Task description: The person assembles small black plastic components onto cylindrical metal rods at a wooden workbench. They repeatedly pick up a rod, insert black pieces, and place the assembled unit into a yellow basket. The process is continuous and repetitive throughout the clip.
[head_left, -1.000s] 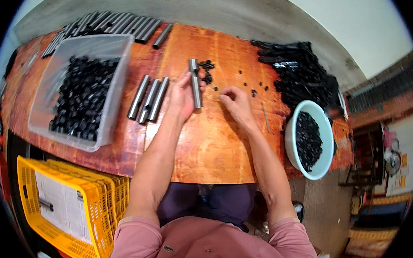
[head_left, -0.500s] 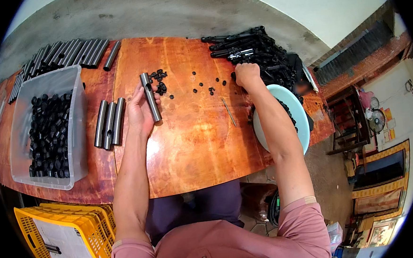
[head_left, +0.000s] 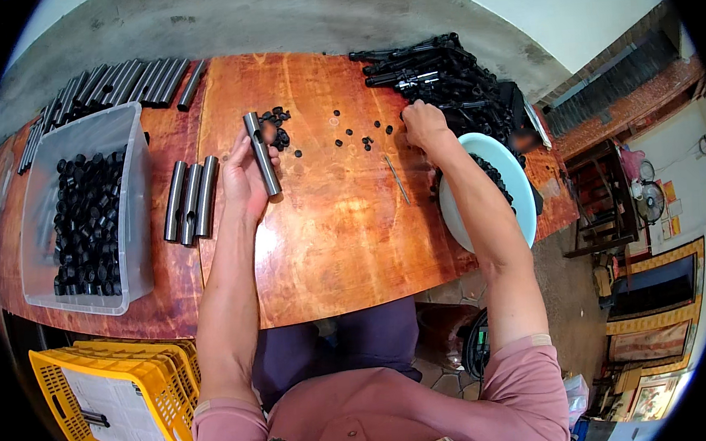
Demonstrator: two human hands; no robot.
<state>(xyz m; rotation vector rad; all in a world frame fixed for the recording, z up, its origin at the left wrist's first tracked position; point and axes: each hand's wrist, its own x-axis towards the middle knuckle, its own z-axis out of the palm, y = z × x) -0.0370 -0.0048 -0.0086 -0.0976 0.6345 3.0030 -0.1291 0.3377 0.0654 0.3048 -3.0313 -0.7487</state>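
Note:
My left hand (head_left: 242,180) is closed around a steel tube (head_left: 264,161), tilted, with an opening in its side near the upper end. Three similar steel tubes (head_left: 192,199) lie side by side to the left of that hand. My right hand (head_left: 426,125) is curled at the near edge of a heap of black rod-like parts (head_left: 462,80); its fingertips are hidden, so what they hold does not show. Small black round pieces (head_left: 280,118) lie just beyond the held tube, and several more (head_left: 367,144) are scattered toward my right hand. A thin metal rod (head_left: 397,180) rests between my hands.
A clear plastic bin (head_left: 136,226) full of black caps stands on the left of the wooden table (head_left: 331,254). Behind it lies a row of steel tubes (head_left: 154,81). A pale blue bowl (head_left: 525,218) with black parts sits under my right forearm. Yellow crates (head_left: 54,360) stand below left.
The view has shifted slightly. My right hand has drawn a little back from the black heap, toward me and to the left. My left hand still holds the steel tube.

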